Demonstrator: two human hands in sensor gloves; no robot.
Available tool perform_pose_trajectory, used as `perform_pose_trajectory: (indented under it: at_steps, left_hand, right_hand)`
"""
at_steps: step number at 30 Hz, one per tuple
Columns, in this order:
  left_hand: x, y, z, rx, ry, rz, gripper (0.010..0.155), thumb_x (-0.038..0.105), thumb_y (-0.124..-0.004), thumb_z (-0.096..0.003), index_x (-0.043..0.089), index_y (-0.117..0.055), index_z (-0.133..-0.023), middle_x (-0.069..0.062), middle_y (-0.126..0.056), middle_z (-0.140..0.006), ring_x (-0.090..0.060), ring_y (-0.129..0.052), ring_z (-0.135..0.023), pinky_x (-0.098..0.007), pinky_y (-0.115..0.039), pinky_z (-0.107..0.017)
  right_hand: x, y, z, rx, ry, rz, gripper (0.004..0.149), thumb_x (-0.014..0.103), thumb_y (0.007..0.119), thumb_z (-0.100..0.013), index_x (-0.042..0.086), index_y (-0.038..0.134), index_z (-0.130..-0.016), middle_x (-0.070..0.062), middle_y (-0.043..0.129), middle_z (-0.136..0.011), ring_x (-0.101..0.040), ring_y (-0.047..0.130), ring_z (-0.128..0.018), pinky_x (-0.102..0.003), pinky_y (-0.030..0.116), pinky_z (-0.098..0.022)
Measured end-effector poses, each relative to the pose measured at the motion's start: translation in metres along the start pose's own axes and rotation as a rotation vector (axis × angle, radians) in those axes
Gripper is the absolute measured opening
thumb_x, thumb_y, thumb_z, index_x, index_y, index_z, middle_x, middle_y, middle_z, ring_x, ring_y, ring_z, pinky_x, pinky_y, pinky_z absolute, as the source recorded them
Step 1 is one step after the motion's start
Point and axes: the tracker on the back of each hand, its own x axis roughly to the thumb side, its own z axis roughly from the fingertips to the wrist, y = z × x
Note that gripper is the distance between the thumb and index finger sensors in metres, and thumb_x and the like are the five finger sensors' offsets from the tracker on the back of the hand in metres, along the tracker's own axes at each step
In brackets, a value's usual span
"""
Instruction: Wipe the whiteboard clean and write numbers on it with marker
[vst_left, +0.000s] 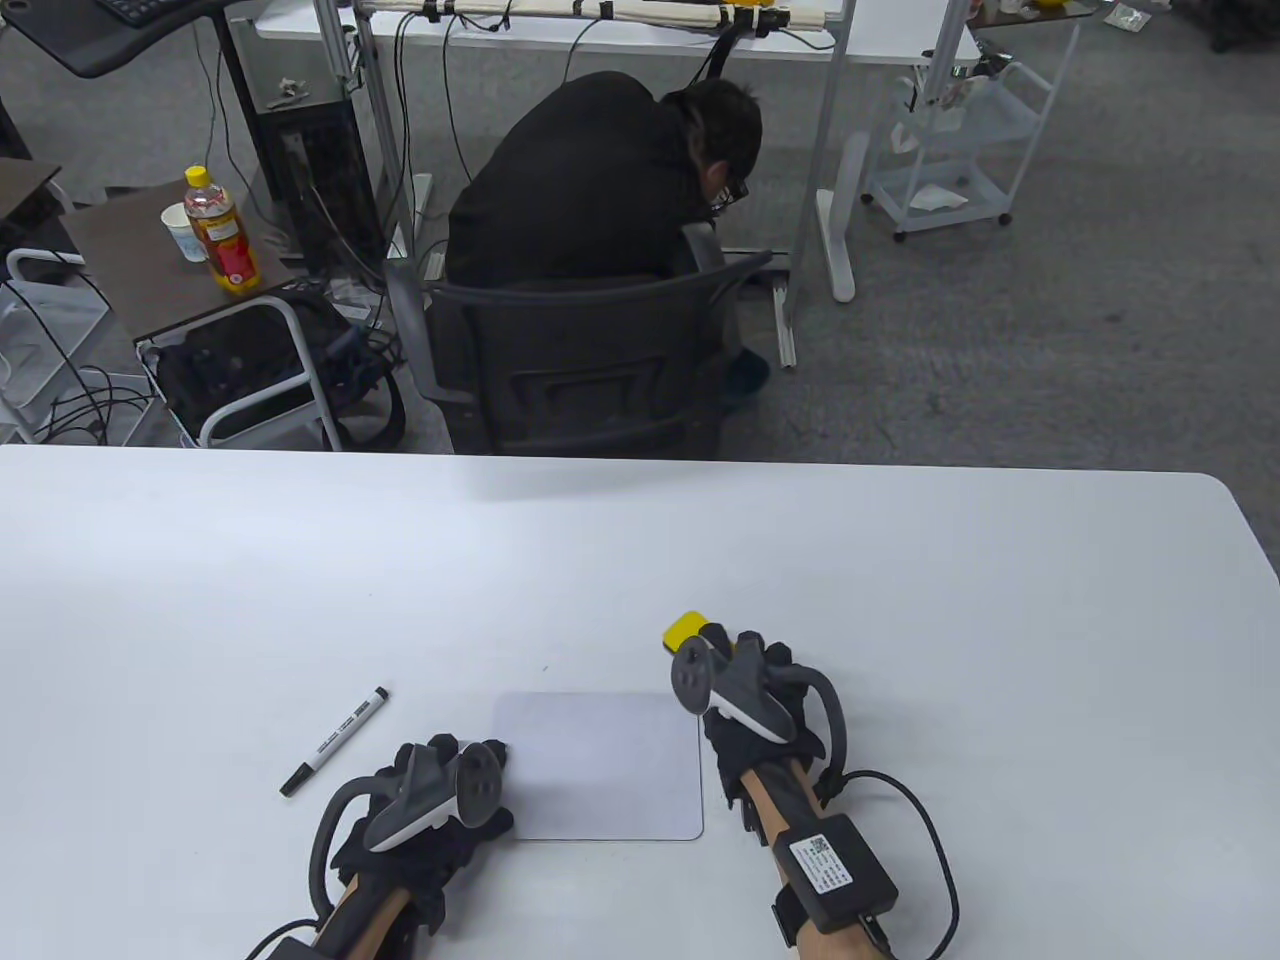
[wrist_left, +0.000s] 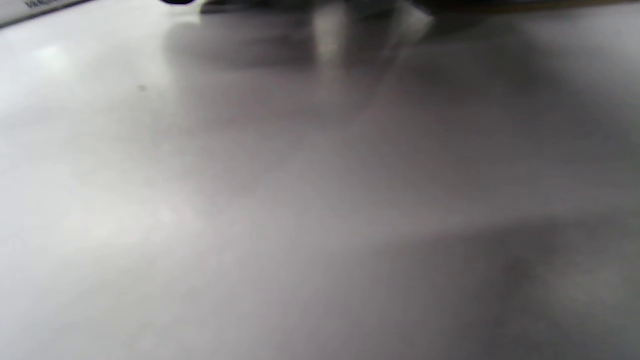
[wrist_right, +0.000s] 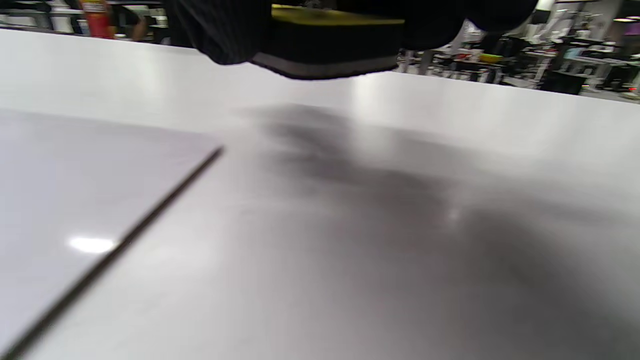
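Note:
A small blank whiteboard (vst_left: 600, 765) lies flat near the table's front edge; its dark-edged corner shows at the left of the right wrist view (wrist_right: 75, 200). My left hand (vst_left: 450, 760) rests on the board's left edge, its fingers mostly hidden under the tracker. A black-capped marker (vst_left: 335, 740) lies loose on the table to the left of that hand. My right hand (vst_left: 715, 648) grips a yellow-topped eraser (vst_left: 688, 630) just beyond the board's far right corner. In the right wrist view the eraser (wrist_right: 330, 45) hangs a little above the table with its black felt facing down.
The white table (vst_left: 900, 600) stretches wide around the board. Beyond its far edge a person in black sits bent over in an office chair (vst_left: 580, 370). A cart with a bottle (vst_left: 222, 230) and a cup stands at the back left.

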Motion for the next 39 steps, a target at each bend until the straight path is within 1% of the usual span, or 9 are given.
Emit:
perform_pose_trajectory:
  at_steps: [4,10,14,16,19,25,29,32,39]
  left_hand:
    - [0.000,0.000,0.000,-0.001,-0.001,0.000,0.071,0.068,-0.050,-0.0555,0.046,-0.025,-0.118,-0.006,-0.024,-0.123,-0.037,-0.036,-0.111,-0.055,-0.046,-0.086]
    - [0.000,0.000,0.000,-0.003,-0.001,0.003,0.071,0.068,-0.051,-0.0554,0.046,-0.025,-0.118,-0.006,-0.023,-0.123,-0.037,-0.036,-0.111,-0.055,-0.046,-0.086]
    - [0.000,0.001,-0.001,-0.006,-0.001,0.003,0.071,0.068,-0.051,-0.0554,0.046,-0.025,-0.118,-0.006,-0.024,-0.123,-0.037,-0.036,-0.111,-0.055,-0.046,-0.086]
    - [0.000,0.001,-0.001,-0.006,-0.001,0.005,0.071,0.068,-0.051,-0.0554,0.046,-0.025,-0.118,-0.006,-0.024,-0.123,-0.037,-0.036,-0.111,-0.055,-0.046,-0.086]
    - [0.000,0.000,-0.001,-0.005,-0.001,0.005,0.071,0.068,-0.051,-0.0555,0.046,-0.025,-0.118,-0.006,-0.023,-0.123,-0.037,-0.036,-0.111,-0.055,-0.046,-0.086]
    - [-0.001,0.000,-0.001,-0.003,-0.007,0.020,0.071,0.068,-0.051,-0.0557,0.046,-0.025,-0.118,-0.007,-0.022,-0.122,-0.038,-0.034,-0.111,-0.055,-0.046,-0.086]
    - [-0.002,-0.001,-0.001,0.001,-0.006,0.017,0.072,0.069,-0.051,-0.0554,0.047,-0.025,-0.118,-0.006,-0.023,-0.122,-0.037,-0.035,-0.111,-0.055,-0.046,-0.086]
    - [-0.002,-0.001,-0.001,0.005,-0.005,0.016,0.072,0.070,-0.051,-0.0551,0.047,-0.025,-0.118,-0.006,-0.023,-0.122,-0.036,-0.035,-0.111,-0.055,-0.046,-0.086]
    - [-0.003,-0.002,0.000,0.022,-0.008,0.013,0.073,0.071,-0.050,-0.0542,0.047,-0.024,-0.118,-0.006,-0.024,-0.123,-0.036,-0.036,-0.111,-0.055,-0.046,-0.086]
  right_hand:
    - [-0.023,0.002,-0.022,0.023,0.126,-0.035,0.067,0.032,0.074,-0.060,0.016,0.036,-0.113,-0.029,0.046,-0.115,-0.053,0.055,-0.096,-0.064,0.054,-0.064]
    - [-0.051,0.024,-0.040,0.047,0.309,-0.027,0.069,0.031,0.075,-0.059,0.013,0.036,-0.113,-0.028,0.048,-0.114,-0.052,0.056,-0.096,-0.065,0.052,-0.064]
    - [-0.057,0.033,-0.042,0.090,0.340,-0.010,0.069,0.032,0.074,-0.059,0.014,0.036,-0.113,-0.022,0.050,-0.117,-0.047,0.058,-0.100,-0.066,0.050,-0.065]
    - [-0.056,0.034,-0.041,0.043,0.340,-0.014,0.070,0.032,0.076,-0.058,0.014,0.036,-0.113,-0.022,0.052,-0.116,-0.047,0.058,-0.101,-0.067,0.050,-0.065]
    - [-0.051,0.031,-0.034,0.034,0.319,0.042,0.076,0.037,0.077,-0.057,0.013,0.031,-0.114,-0.028,0.041,-0.118,-0.051,0.050,-0.102,-0.068,0.047,-0.066]
    - [-0.030,0.012,-0.003,-0.046,0.184,0.101,0.065,0.031,0.072,-0.060,0.013,0.040,-0.113,-0.031,0.042,-0.117,-0.052,0.051,-0.101,-0.067,0.049,-0.066]
    - [-0.017,0.000,0.039,-0.137,0.041,-0.003,0.063,0.035,0.071,-0.061,0.012,0.043,-0.113,-0.031,0.048,-0.115,-0.052,0.055,-0.099,-0.066,0.051,-0.066]
    - [-0.011,0.000,0.068,-0.178,-0.052,-0.127,0.062,0.035,0.071,-0.061,0.010,0.047,-0.112,-0.031,0.052,-0.113,-0.052,0.059,-0.097,-0.066,0.054,-0.064]
    - [0.007,0.008,0.106,-0.262,-0.157,-0.101,0.062,0.038,0.070,-0.061,0.011,0.049,-0.112,-0.030,0.055,-0.113,-0.051,0.060,-0.096,-0.066,0.055,-0.064]
